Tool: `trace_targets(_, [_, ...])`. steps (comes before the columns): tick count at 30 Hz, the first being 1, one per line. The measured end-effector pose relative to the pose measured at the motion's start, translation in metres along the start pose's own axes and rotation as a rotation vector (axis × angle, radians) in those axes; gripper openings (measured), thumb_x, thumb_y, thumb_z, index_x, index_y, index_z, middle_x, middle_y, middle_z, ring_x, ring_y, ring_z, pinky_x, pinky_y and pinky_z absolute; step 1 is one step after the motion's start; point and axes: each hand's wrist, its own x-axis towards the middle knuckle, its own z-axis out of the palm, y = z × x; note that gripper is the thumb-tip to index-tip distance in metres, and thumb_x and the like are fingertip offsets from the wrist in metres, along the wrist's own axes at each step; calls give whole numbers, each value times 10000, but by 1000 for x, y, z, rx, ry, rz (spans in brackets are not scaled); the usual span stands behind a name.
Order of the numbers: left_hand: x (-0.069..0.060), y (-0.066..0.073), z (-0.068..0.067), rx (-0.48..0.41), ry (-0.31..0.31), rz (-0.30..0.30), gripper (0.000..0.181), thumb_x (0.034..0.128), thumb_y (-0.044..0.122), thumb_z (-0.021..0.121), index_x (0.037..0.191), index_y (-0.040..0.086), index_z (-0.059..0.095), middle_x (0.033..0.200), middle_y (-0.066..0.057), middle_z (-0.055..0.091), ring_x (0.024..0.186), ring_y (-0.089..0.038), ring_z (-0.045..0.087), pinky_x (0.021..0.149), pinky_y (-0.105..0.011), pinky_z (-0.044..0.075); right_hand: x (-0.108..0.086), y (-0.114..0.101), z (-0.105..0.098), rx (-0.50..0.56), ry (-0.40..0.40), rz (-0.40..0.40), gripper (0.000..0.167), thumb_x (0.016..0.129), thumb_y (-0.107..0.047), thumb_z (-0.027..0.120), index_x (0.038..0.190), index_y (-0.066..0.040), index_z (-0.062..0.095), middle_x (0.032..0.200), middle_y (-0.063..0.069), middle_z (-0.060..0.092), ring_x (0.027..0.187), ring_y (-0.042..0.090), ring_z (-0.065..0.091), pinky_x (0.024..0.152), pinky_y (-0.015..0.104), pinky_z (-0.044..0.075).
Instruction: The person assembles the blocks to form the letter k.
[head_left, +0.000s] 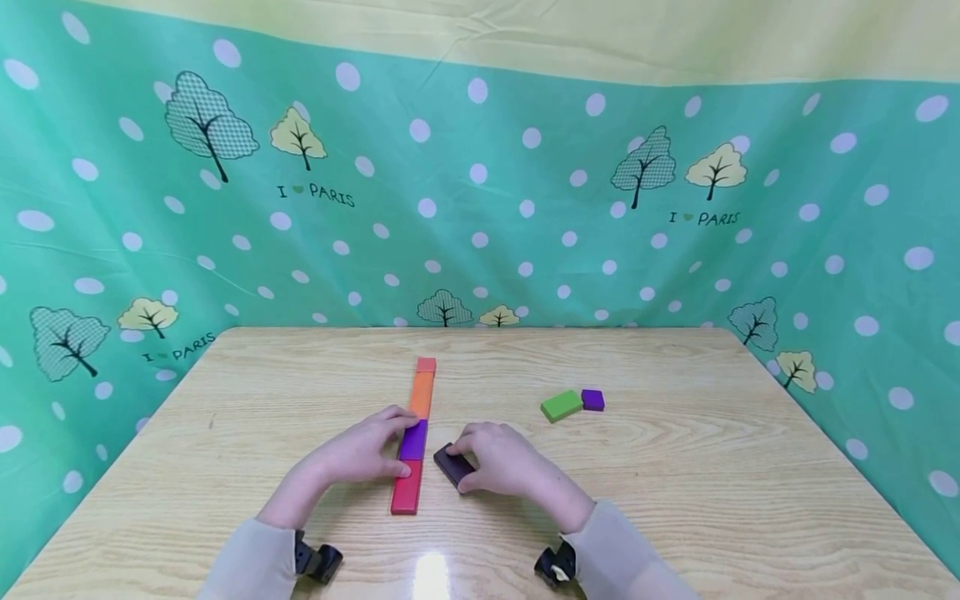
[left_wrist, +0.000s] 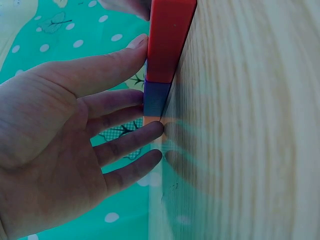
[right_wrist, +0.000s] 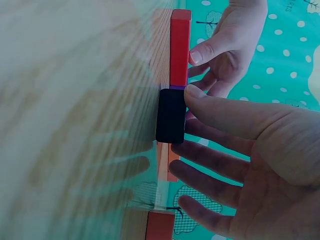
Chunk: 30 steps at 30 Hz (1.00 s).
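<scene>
A straight row of flat blocks runs away from me on the table: a red block (head_left: 405, 493) nearest, then a purple block (head_left: 413, 443), an orange block (head_left: 422, 393) and a short coral block (head_left: 426, 364). On the row's left side lies my left hand (head_left: 358, 451), its thumb touching the red block and a finger reaching the purple one near the orange. In the left wrist view its fingers are spread and fairly straight. My right hand (head_left: 501, 460) pinches a black block (right_wrist: 171, 116) between thumb and fingers, just right of the row and turned at an angle to it.
Further back on the right, a green block (head_left: 561, 406) touches a small purple block (head_left: 592, 400). The wooden table (head_left: 675, 500) meets a green dotted cloth (head_left: 480, 208) behind and at both sides.
</scene>
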Motion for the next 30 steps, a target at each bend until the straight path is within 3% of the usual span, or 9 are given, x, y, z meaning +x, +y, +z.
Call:
trace_targets(17, [0,0,0,10,2,16,636,751,214,734,1287,-8,473,1283,-85,468,1185,-271,460,1003,-445,380,3,-2,1,3,-12,-36,436,738,-290,744,1151,-192,644,1073,-43,610,963,86,558,821,264,463])
trace_targets(30, [1,0,0,2,-8,0,646,755,233,733,1300,9,469,1297,-80,455,1191,-275,454,1002,-448,381,5,-4,0,-10,-4,-60,428,742,-285,741,1146,-180,648,1074,-32,613,956,97,565,782,252,467])
